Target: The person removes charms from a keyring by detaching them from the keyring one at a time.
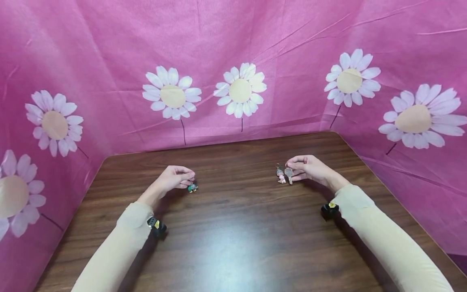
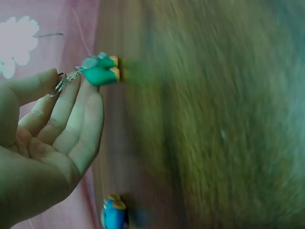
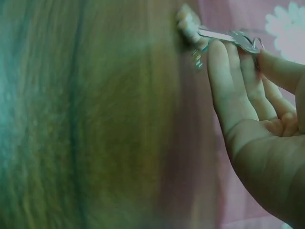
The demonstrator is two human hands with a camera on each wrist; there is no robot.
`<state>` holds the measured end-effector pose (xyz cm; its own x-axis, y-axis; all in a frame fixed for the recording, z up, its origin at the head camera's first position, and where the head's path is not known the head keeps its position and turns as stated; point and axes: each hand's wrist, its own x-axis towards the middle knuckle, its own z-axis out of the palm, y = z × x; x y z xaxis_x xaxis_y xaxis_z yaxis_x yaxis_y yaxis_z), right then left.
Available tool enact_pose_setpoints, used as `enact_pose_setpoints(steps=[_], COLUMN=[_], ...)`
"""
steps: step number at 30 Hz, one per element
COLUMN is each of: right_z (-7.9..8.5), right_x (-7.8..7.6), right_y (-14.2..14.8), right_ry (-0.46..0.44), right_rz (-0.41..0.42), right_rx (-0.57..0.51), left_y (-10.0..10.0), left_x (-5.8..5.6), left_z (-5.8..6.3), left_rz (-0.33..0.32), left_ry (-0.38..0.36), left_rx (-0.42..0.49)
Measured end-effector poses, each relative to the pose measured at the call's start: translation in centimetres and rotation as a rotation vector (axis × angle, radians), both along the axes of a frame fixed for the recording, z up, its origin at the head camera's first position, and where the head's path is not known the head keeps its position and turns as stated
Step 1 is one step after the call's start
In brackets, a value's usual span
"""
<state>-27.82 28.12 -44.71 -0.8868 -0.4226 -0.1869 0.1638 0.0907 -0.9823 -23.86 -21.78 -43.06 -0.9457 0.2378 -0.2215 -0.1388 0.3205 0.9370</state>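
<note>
My left hand [image 1: 174, 177] pinches a keychain by its metal ring [image 2: 58, 86] between thumb and finger. Its small green figure [image 2: 99, 71], with yellow-orange feet, hangs from a short chain, close over the table. On the right side, my right hand [image 1: 310, 168] pinches a ring [image 3: 258, 45] that carries a silver key [image 1: 288, 173], which points down. Just left of the key is a small figure charm [image 1: 280, 177], grey above and pink below, with a bit of chain [image 3: 197, 59] at its top.
A blue figure [image 2: 114, 213] with an orange part stands on the table, low in the left wrist view. The brown wooden table [image 1: 226, 211] meets pink flowered cloth [image 1: 211, 36] at the back and both sides. Small black wrist devices [image 1: 330, 211] hang at both sleeves.
</note>
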Motion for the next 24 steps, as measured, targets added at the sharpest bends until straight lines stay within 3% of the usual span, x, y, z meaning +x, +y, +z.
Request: enact_pose_setpoints(steps=[4,7,10,17,24], right_z=[-0.9,-0.7,-0.5,-0.8,-0.6], right_x=[-0.7,-1.1,-1.4,-1.8,-1.9], right_y=[0.0,-0.1,-0.1,-0.2,-1.3], right_ry=[0.005,0.086,0.144,0.066,0.077], right_rz=[0.009,-0.007,-0.002,-0.041,-0.067], right_rx=[0.119,0.271,0.376,0.365,0.399], left_y=[-0.6,-1.0,-1.3,-0.9,-1.0], left_x=[-0.9,-1.6,-2.3,-3.2,-3.1], left_z=[-0.7,-0.8,-0.9,-1.2,-0.9], left_rz=[0.042,0.066,0.066,0.06,0.103], left_ry=[0.042,0.068,0.041,-0.108,-0.117], left_rx=[-0.11,-0.175,-0.198,-0.093,-0.108])
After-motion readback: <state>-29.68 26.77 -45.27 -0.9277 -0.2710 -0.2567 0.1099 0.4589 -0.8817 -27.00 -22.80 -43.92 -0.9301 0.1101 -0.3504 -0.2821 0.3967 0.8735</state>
